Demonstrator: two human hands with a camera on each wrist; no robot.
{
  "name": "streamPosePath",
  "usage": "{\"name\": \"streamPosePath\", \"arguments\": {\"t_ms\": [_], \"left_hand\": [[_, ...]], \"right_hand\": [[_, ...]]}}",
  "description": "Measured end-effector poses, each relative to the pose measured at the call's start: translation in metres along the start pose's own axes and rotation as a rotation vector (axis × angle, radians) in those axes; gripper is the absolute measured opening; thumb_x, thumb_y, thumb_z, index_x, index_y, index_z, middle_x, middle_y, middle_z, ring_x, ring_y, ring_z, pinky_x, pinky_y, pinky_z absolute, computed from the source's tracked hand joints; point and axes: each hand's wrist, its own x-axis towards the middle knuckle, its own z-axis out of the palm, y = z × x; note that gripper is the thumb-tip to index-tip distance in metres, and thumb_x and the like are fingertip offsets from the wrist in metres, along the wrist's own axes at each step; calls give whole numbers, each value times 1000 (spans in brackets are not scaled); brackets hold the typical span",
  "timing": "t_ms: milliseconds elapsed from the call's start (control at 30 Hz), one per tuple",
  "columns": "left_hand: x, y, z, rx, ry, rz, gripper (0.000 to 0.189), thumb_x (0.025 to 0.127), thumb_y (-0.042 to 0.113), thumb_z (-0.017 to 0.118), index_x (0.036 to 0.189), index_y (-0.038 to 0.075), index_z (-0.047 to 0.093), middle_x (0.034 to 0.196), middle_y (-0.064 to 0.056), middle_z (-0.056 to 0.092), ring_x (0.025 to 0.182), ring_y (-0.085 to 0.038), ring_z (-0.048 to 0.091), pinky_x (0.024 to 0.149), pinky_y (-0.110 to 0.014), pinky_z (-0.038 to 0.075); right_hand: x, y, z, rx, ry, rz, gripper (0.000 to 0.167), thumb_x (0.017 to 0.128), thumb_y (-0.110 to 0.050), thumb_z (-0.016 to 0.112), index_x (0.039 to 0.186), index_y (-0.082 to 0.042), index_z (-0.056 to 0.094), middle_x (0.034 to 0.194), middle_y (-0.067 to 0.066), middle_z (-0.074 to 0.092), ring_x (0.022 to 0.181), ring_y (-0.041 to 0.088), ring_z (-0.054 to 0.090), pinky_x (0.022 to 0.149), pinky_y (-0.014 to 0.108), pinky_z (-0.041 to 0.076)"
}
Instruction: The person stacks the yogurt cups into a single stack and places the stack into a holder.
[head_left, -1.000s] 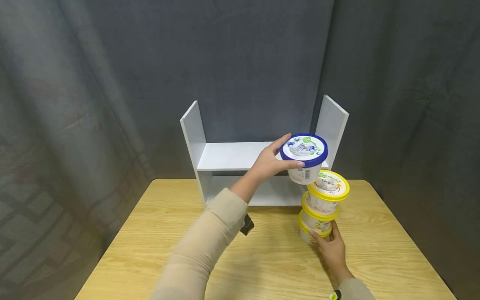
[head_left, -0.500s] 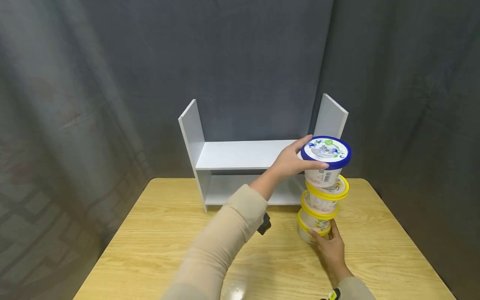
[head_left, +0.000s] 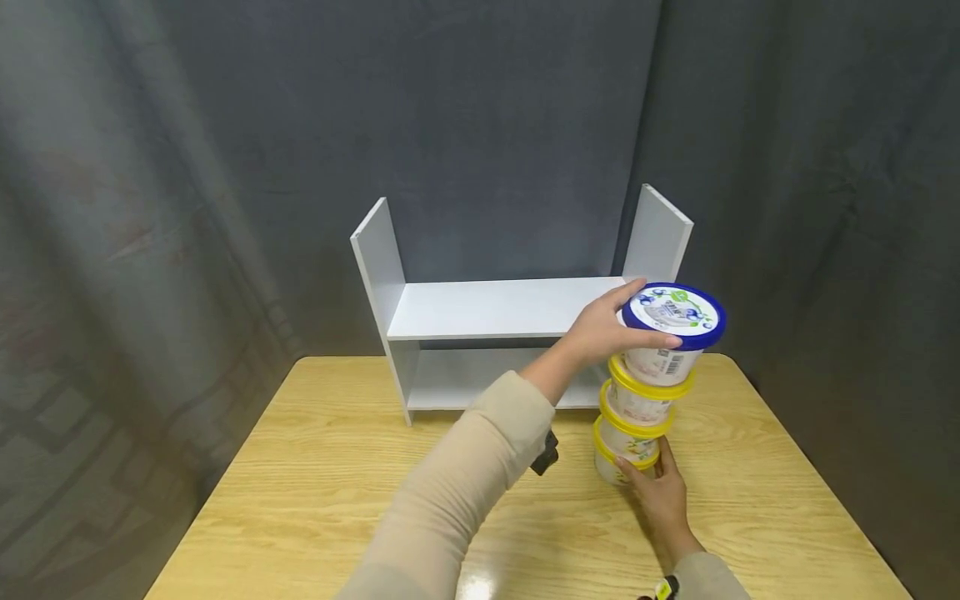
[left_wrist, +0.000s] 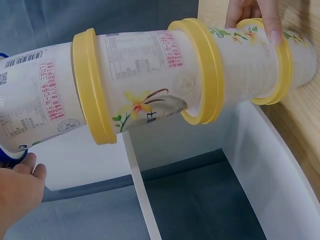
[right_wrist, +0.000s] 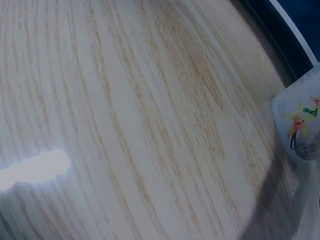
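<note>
My left hand point(head_left: 607, 329) grips a white tub with a blue lid point(head_left: 675, 312) by its rim, thumb at the front. Its base meets the lid of the top yellow-lidded tub point(head_left: 641, 406), a little to the right of centre. Under that come a middle yellow-lidded tub point(head_left: 630, 442) and the lowest yellow-lidded tub point(head_left: 611, 473), making a leaning stack. Around the lowest one, at its lid, my right hand point(head_left: 663, 500) holds with thumb and fingers. The left wrist view shows the stack sideways, with flower prints; the right wrist view catches only part of the lowest tub point(right_wrist: 302, 120).
Behind the stack stands a white two-level shelf point(head_left: 495, 312) with upright side panels. It sits at the back of the wooden table point(head_left: 315, 500). Grey curtains point(head_left: 510, 125) hang behind and at both sides.
My left hand has carried the blue-lidded tub to the right and slightly down, from beside the stack onto its top. The right hand keeps holding the lowest tub in place.
</note>
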Motion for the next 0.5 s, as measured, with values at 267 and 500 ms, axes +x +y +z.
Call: {"name": "streamPosePath", "arguments": {"t_ms": [267, 500], "left_hand": [[-2, -3, 5, -6, 10, -9, 80, 64, 34, 75, 132, 30, 33, 127, 11, 40, 115, -11, 37, 88, -32, 38], [-1, -5, 5, 26, 31, -7, 81, 65, 37, 73, 134, 27, 31, 130, 9, 37, 118, -12, 35, 90, -32, 37]], "right_hand": [[-3, -1, -1, -26, -21, 23, 94, 75, -24, 67, 139, -16, -1, 143, 7, 3, 128, 25, 3, 103, 38, 5], [-2, -1, -1, -44, -48, 16, 94, 76, -25, 66, 139, -17, -3, 143, 7, 1, 128, 27, 1, 103, 41, 4]]}}
